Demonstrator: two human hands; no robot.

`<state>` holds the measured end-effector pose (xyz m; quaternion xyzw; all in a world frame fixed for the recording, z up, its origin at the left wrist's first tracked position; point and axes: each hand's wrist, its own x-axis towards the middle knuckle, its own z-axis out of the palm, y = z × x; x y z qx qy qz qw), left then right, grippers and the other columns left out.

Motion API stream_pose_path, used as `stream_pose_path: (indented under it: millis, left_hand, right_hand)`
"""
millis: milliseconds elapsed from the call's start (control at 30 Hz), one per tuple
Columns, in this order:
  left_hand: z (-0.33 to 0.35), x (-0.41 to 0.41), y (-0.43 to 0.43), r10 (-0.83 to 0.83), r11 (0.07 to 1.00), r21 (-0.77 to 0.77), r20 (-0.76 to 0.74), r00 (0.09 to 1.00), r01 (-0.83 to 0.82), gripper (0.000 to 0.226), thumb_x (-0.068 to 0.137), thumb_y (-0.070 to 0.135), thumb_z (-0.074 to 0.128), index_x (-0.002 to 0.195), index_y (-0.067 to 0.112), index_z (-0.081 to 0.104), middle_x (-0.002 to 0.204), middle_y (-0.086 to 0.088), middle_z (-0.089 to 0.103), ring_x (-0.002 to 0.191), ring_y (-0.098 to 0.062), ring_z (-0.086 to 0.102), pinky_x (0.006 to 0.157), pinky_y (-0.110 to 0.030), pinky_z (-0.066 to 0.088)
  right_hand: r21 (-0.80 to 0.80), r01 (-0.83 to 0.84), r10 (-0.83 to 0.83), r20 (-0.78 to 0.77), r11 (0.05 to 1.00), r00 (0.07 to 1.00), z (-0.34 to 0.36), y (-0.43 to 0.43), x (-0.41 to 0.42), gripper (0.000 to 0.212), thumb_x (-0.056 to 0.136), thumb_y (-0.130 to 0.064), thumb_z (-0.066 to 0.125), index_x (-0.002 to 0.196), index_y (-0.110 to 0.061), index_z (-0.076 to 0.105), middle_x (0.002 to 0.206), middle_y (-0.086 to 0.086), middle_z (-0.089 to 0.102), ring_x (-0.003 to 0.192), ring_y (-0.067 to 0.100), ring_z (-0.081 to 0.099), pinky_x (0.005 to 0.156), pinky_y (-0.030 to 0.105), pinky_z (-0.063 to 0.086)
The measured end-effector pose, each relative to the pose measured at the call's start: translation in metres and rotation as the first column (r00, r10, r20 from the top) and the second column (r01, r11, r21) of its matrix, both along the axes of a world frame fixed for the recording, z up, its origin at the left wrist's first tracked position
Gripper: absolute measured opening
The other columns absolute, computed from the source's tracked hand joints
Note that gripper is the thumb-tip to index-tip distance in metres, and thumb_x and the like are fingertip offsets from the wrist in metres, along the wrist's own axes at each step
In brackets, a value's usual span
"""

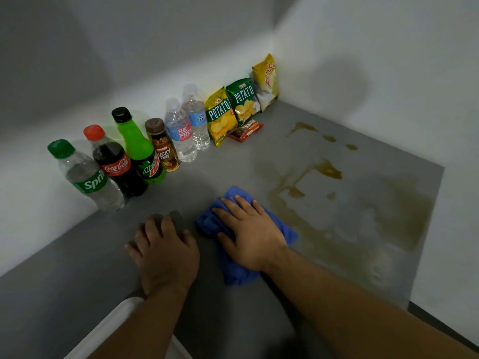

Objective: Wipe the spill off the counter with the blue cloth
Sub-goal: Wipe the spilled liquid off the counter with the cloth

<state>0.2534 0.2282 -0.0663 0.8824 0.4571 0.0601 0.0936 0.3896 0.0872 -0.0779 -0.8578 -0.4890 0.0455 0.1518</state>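
Observation:
A crumpled blue cloth (pixel 234 275) lies on the grey counter (pixel 64 281) near the middle. My right hand (pixel 250 234) presses flat on top of it, fingers spread. A brownish-yellow spill (pixel 329 172) spreads to the right of the cloth, with pooled drops farther back and thin smeared streaks (pixel 363 229) toward the right edge. My left hand (pixel 164 251) rests palm down on the bare counter just left of the cloth, holding nothing.
Several drink bottles (pixel 116 167) line the left wall, running back to two water bottles (pixel 186 125). Chip bags (pixel 233 110) and a small red packet (pixel 246 130) stand in the far corner. The counter's right edge (pixel 425 229) meets a white wall.

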Motion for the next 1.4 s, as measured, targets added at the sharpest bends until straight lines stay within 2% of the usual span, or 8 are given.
stream_pose_path:
  millis: [167, 367, 600, 800, 1000, 1133, 1267, 1400]
  left_hand:
    - [-0.006, 0.0, 0.002, -0.004, 1.0, 0.021, -0.021, 1.0, 0.004, 0.054, 0.096, 0.044, 0.05, 0.14, 0.014, 0.042, 0.152, -0.023, 0.038, 0.142, -0.049, 0.03, 0.118, -0.07, 0.02]
    - [-0.004, 0.002, 0.001, 0.004, 1.0, 0.008, -0.014, 1.0, -0.004, 0.055, 0.096, 0.045, 0.048, 0.139, 0.012, 0.042, 0.151, -0.024, 0.037, 0.141, -0.05, 0.03, 0.119, -0.071, 0.017]
    - [0.004, 0.0, -0.003, -0.071, 0.997, 0.014, 0.048, 0.996, 0.07, 0.05, 0.098, 0.041, 0.051, 0.139, 0.013, 0.047, 0.153, -0.017, 0.042, 0.143, -0.044, 0.034, 0.117, -0.072, 0.021]
    - [0.012, -0.003, -0.017, -0.194, 0.98, 0.053, 0.06, 0.979, 0.191, 0.048, 0.095, 0.038, 0.059, 0.135, 0.012, 0.055, 0.149, -0.016, 0.049, 0.138, -0.04, 0.042, 0.117, -0.066, 0.026]
    - [0.014, 0.004, -0.092, -0.243, 0.965, -0.062, 0.138, 0.96, 0.253, 0.048, 0.094, 0.034, 0.062, 0.138, 0.015, 0.057, 0.155, -0.012, 0.045, 0.144, -0.036, 0.037, 0.122, -0.06, 0.019]
    - [0.008, 0.001, -0.118, -0.271, 0.96, -0.04, 0.136, 0.953, 0.278, 0.045, 0.097, 0.036, 0.055, 0.138, 0.017, 0.057, 0.156, -0.011, 0.045, 0.148, -0.033, 0.033, 0.122, -0.06, 0.02]
    - [0.008, -0.001, -0.118, -0.268, 0.962, -0.022, 0.145, 0.953, 0.274, 0.057, 0.09, 0.041, 0.042, 0.137, 0.015, 0.058, 0.154, -0.012, 0.048, 0.147, -0.035, 0.036, 0.122, -0.061, 0.022]
    - [0.007, 0.0, -0.12, -0.286, 0.958, 0.002, 0.126, 0.95, 0.288, 0.05, 0.092, 0.035, 0.055, 0.136, 0.012, 0.058, 0.153, -0.014, 0.049, 0.145, -0.038, 0.037, 0.12, -0.063, 0.024]
  right_hand:
    - [-0.072, 0.123, -0.123, 0.001, 0.99, 0.992, 0.008, 0.021, -0.012, 0.064, 0.104, -0.054, 0.031, 0.163, -0.031, 0.023, 0.174, -0.004, 0.012, 0.16, 0.025, -0.002, 0.128, 0.05, -0.006]
    - [-0.002, 0.06, -0.06, 0.005, 0.998, 0.998, -0.001, -0.058, -0.043, 0.064, 0.101, -0.056, 0.035, 0.161, -0.035, 0.03, 0.171, -0.007, 0.022, 0.16, 0.023, 0.009, 0.128, 0.05, 0.004]
    - [-0.065, 0.151, -0.152, -0.017, 0.986, 0.988, 0.011, -0.061, -0.039, 0.069, 0.102, -0.059, 0.026, 0.164, -0.031, 0.02, 0.174, -0.005, 0.008, 0.16, 0.024, -0.007, 0.127, 0.053, -0.005]
    - [-0.017, 0.025, -0.026, -0.055, 1.0, 0.998, -0.005, -0.13, -0.083, 0.067, 0.1, -0.064, 0.034, 0.162, -0.042, 0.021, 0.173, -0.016, 0.009, 0.159, 0.013, -0.01, 0.128, 0.047, -0.005]
    - [-0.104, 0.099, -0.102, -0.024, 0.99, 0.994, 0.015, -0.15, -0.052, 0.069, 0.101, -0.066, 0.026, 0.164, -0.038, 0.018, 0.173, -0.014, 0.003, 0.159, 0.017, -0.012, 0.127, 0.051, -0.002]
    - [-0.083, 0.083, -0.088, -0.054, 0.993, 0.995, 0.011, -0.156, -0.075, 0.068, 0.102, -0.063, 0.027, 0.164, -0.036, 0.019, 0.174, -0.011, 0.003, 0.159, 0.018, -0.014, 0.126, 0.051, -0.006]
    - [-0.096, -0.004, 0.001, -0.03, 0.995, 1.0, 0.003, -0.205, -0.087, 0.066, 0.102, -0.064, 0.033, 0.162, -0.04, 0.023, 0.173, -0.014, 0.01, 0.16, 0.017, -0.006, 0.126, 0.046, -0.006]
    - [-0.142, 0.116, -0.121, -0.026, 0.983, 0.992, 0.019, -0.207, -0.063, 0.068, 0.102, -0.066, 0.028, 0.164, -0.041, 0.014, 0.173, -0.015, 0.001, 0.158, 0.016, -0.014, 0.127, 0.051, -0.005]
